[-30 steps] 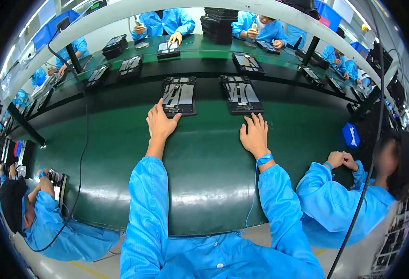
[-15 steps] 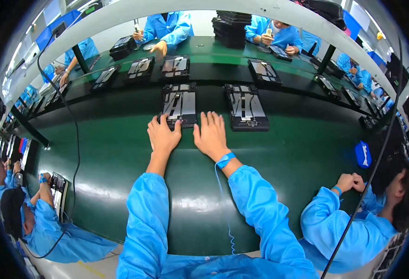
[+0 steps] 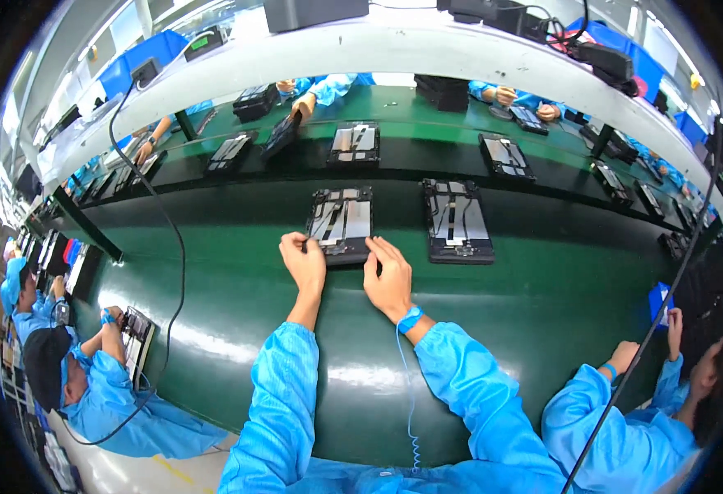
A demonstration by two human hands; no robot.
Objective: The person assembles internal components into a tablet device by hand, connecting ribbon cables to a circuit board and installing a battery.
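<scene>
Touching fingers [image 3: 388, 250], the black device [image 3: 341, 226] shows silver panels [image 3: 360, 216].

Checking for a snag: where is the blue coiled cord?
In the head view, the coiled cord runs from the blue strap on the right wrist down between the sleeves, over the green table.

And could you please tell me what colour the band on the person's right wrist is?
The wristband is blue, showing best in the head view.

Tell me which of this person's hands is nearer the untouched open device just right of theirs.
Right. The right hand is just below and left of the untouched device; the left hand is farther left, across the other device.
</scene>
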